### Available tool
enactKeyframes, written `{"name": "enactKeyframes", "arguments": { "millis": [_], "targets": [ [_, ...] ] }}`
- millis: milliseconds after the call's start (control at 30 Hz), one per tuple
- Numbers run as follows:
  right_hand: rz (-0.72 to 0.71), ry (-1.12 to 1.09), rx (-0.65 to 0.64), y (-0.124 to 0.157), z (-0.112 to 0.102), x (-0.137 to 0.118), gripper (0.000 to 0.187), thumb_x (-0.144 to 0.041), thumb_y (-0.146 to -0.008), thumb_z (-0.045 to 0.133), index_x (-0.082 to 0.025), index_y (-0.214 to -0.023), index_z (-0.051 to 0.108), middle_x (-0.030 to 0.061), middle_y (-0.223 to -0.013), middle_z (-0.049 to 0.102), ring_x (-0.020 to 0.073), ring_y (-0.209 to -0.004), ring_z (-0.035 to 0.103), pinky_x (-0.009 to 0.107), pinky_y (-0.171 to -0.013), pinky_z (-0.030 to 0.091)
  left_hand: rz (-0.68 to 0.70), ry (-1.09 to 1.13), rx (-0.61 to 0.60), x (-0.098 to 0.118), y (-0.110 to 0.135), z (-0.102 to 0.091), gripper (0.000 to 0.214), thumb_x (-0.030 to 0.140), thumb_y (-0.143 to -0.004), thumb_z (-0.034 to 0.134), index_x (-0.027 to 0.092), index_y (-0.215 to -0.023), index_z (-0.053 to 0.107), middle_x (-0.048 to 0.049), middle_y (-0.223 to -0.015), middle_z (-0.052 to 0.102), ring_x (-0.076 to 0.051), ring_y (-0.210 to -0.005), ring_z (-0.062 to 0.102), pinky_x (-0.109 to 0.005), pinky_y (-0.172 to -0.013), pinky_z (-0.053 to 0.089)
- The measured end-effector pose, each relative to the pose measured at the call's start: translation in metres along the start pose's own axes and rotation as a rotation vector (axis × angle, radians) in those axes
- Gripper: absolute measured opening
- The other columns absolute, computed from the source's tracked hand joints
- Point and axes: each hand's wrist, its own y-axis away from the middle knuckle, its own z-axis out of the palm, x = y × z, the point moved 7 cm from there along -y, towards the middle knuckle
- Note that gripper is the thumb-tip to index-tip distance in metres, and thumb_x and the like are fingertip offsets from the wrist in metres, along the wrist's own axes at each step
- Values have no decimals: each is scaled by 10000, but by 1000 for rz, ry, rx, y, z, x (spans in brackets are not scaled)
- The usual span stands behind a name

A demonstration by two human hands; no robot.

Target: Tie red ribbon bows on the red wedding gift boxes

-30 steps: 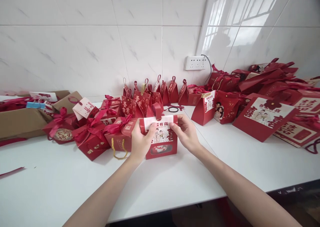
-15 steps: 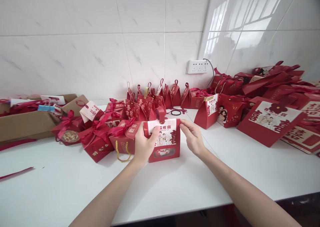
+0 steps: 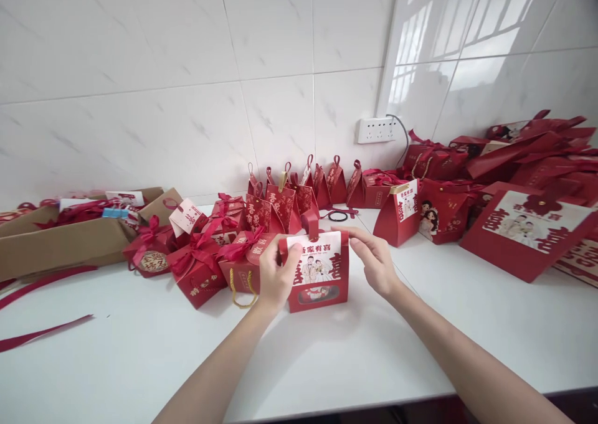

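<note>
A small red gift box [image 3: 320,274] with a white picture label and a red loop on top stands upright on the white table [image 3: 140,355]. My left hand [image 3: 275,277] grips its left side, thumb on the front near the top. My right hand [image 3: 376,262] is at the box's upper right corner, fingers curled and pinching the top edge. Just left of the box sit several red boxes with ribbon bows [image 3: 200,265], one with a gold cord handle.
A row of small red pouches [image 3: 303,190] lines the tiled wall. Larger red gift bags [image 3: 523,221] pile up at the right. A brown cardboard box [image 3: 60,243] lies at the left, with loose red ribbon strips [image 3: 42,334] in front. A wall socket [image 3: 376,129] hangs behind.
The view has shifted slightly, so everything sits a little lower and more to the right. My right hand moved from the box's front to its upper right corner. The left hand keeps its grip.
</note>
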Motion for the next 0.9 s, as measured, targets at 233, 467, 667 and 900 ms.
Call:
{"name": "enactKeyframes", "arguments": {
  "millis": [233,467,667,900],
  "targets": [
    [-273,172,75,-2,2,-53,55,-238,-824,598,-210,-853,636,37,-827,685,176,-791,619,321,-722,500,151,-57,-204,34,8,16,113,214,-750,528,182,-841,587,-1,-754,633,-133,-671,584,-229,-615,467],
    [-137,44,61,2,8,-51,203,-226,-821,607,-197,-626,558,-21,-608,580,110,-569,524,238,-542,432,179,-41,-268,57,6,18,70,245,-789,593,202,-819,640,-9,-789,667,-141,-726,623,-222,-630,499],
    [-161,-12,-15,5,12,-52,164,-166,-853,463,-190,-815,621,27,-746,619,139,-666,567,280,-609,462,219,-102,-125,56,5,12,118,265,-805,608,194,-714,632,3,-684,638,-120,-653,591,-218,-618,487],
    [-162,-5,-82,3,15,-50,113,-121,-774,531,-188,-842,591,14,-778,633,131,-700,579,268,-666,476,362,-149,-90,64,6,9,87,194,-799,629,192,-716,655,28,-643,618,-79,-598,548,-184,-576,454]
  ]
}}
